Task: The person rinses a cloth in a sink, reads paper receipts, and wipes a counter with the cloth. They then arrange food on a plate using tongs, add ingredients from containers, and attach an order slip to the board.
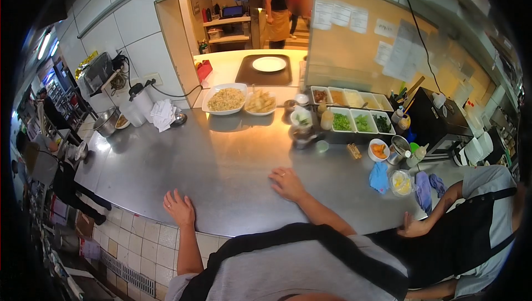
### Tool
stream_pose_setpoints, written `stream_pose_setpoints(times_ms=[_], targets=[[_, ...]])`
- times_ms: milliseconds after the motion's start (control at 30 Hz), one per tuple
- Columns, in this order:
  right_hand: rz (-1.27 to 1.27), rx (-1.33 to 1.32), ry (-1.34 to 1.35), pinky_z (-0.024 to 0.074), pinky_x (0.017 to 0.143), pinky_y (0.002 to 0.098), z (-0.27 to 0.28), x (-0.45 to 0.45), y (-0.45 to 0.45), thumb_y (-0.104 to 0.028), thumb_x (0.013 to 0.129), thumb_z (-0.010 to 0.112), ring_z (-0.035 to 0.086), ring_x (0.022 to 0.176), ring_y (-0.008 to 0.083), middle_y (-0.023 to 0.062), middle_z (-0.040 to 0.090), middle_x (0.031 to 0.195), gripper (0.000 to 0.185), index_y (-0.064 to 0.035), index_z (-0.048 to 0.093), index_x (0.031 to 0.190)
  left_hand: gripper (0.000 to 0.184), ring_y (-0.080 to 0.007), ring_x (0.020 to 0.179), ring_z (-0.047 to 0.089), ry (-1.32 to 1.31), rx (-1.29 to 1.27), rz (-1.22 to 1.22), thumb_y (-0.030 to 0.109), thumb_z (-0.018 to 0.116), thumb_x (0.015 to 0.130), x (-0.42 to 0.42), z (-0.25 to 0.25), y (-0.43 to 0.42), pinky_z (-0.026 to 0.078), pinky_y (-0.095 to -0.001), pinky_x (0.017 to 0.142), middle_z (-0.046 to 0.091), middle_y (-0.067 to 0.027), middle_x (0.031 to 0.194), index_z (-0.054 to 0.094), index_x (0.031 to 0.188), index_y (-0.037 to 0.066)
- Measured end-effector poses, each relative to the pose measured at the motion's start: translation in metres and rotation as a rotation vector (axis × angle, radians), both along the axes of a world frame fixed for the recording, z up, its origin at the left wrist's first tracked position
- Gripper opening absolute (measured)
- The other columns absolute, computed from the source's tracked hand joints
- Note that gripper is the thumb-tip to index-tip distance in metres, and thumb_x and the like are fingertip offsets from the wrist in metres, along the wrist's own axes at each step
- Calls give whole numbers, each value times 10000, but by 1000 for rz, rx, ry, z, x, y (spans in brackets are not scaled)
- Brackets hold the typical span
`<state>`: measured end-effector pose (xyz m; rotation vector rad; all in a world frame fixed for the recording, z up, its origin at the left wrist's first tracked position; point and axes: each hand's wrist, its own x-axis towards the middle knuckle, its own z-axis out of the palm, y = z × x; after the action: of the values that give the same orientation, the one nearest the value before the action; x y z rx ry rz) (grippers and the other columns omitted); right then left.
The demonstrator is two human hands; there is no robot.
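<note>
My left hand [179,208] rests at the front edge of the steel counter [221,173], its fingers spread and holding nothing. Farther right, my right hand [286,183] lies on the same counter with the fingers apart and nothing in them. Beyond both hands, below the serving window, stand a white dish of yellowish food, perhaps rice [226,100], and a smaller white bowl of pale golden pieces [260,103]. A brown tray [244,76] carrying a white plate [269,64] sits on the window ledge. Neither hand touches these things.
To the right are containers of chopped greens [363,122], a bowl of orange food [378,150], a blue cloth [379,177] and a black appliance [438,114]. A co-worker in a black apron [471,229] stands close at my right. Metal bowls [106,122] stand left.
</note>
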<state>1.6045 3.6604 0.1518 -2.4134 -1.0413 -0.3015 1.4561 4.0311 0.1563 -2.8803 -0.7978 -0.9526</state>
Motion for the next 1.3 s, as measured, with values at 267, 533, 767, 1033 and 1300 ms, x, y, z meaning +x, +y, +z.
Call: stream_pose_setpoints(times_ms=[267, 533, 767, 1033, 1300], targets=[[-4, 26, -18, 318, 987, 409, -2, 2, 1, -236, 789, 640, 433, 1196, 281, 95, 538, 1224, 365, -85, 584, 1117, 392, -328, 1126, 440, 175, -116, 42, 231, 552, 857, 4, -11, 7, 272, -495, 1008, 508, -162, 1134, 485, 1188, 32], [-21, 26, 9, 316, 990, 399, 2, 0, 0, -228, 793, 634, 440, 1186, 268, 84, 535, 1224, 339, -80, 588, 1094, 328, -337, 1163, 412, 149, -219, 10, 216, 562, 847, 5, -7, 5, 290, -491, 999, 497, -170, 1171, 531, 1120, 36], [-26, 35, 7, 309, 997, 403, -4, 2, 0, -225, 795, 632, 440, 1185, 256, 79, 536, 1216, 331, -85, 589, 1092, 504, -357, 1298, 281, 16, 28, 27, 218, 558, 852, 1, 6, -6, 233, -513, 1043, 367, -192, 1368, 405, 1298, 39], [-20, 44, 12, 304, 999, 397, 0, 0, 0, -221, 794, 632, 442, 1180, 256, 82, 541, 1210, 328, -81, 589, 1087, 546, -322, 1297, 322, 113, -173, 59, 268, 517, 884, 3, -5, -1, 200, -524, 1060, 401, -144, 1373, 347, 1356, 54], [-20, 59, -4, 311, 996, 396, -3, 1, 0, -215, 790, 635, 442, 1183, 258, 81, 541, 1208, 327, -82, 591, 1086, 436, -329, 1276, 354, 221, -86, 41, 250, 526, 875, 5, -20, 11, 243, -520, 1033, 436, -165, 1335, 477, 1247, 29]])
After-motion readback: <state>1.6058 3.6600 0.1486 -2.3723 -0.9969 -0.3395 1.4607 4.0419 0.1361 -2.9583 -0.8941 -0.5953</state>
